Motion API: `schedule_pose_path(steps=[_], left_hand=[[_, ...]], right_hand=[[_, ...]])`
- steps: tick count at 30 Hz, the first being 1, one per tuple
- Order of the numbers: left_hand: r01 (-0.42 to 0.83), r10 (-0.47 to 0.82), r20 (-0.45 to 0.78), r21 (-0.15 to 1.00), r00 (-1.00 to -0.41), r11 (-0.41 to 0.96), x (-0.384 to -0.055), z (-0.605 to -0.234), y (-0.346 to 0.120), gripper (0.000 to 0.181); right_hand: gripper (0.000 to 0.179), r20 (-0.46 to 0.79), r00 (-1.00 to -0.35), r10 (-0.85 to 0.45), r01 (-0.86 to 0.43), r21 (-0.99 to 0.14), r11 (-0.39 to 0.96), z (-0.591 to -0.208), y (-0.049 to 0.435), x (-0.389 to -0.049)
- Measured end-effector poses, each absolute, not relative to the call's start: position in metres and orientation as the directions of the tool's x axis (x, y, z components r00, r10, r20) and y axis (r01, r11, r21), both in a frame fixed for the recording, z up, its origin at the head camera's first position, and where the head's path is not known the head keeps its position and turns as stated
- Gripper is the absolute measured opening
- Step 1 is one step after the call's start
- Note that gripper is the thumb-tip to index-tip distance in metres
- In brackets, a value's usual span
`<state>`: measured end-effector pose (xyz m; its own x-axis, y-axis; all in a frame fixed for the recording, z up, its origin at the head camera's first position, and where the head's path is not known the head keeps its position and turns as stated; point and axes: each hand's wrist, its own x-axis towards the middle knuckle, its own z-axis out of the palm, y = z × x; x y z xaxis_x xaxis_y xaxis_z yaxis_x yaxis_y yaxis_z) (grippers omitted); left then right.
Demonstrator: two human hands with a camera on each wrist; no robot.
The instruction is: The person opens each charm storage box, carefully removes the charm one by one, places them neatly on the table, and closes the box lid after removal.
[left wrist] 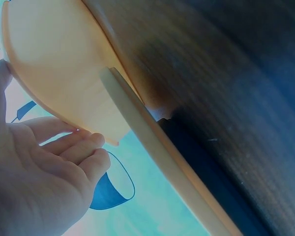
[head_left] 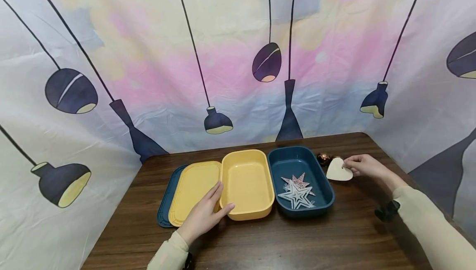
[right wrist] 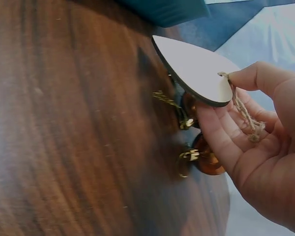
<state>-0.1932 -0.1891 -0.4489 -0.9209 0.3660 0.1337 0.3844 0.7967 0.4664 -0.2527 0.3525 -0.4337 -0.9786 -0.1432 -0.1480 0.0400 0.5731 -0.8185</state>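
My right hand point(head_left: 366, 166) pinches a pale wooden heart ornament point(head_left: 339, 170) by its edge, right of the dark blue box point(head_left: 327, 197). In the right wrist view, a twine loop point(right wrist: 246, 114) hangs from the hole in the heart, and the thumb presses near that hole. Two shiny copper baubles point(right wrist: 206, 160) with gold caps lie just behind it. My left hand point(head_left: 203, 212) rests against the left side of the yellow box point(head_left: 247, 215), fingers fairly straight along its wall and thumb at the near rim. A silver-white star ornament point(head_left: 297, 195) and a pink glittery star point(head_left: 298, 180) lie in the blue box.
Left of the yellow box, a yellow lid point(head_left: 197, 179) lies overlapping a dark blue lid point(head_left: 163, 210). Everything stands on a dark wooden table point(head_left: 267, 245). A cloth backdrop point(head_left: 238, 88) with printed lamps hangs behind the table's far edge.
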Motion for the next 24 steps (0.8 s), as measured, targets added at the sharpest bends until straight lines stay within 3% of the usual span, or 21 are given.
schedule_pose_path(steps=[24], left_hand=[[0.377,0.363,0.125,0.483,-0.923,0.790,-0.192,-0.446,-0.188,0.094]], right_hand=[[0.044,-0.188,-0.972,-0.140,0.068,-0.797,0.600,-0.452,0.344,-0.248]])
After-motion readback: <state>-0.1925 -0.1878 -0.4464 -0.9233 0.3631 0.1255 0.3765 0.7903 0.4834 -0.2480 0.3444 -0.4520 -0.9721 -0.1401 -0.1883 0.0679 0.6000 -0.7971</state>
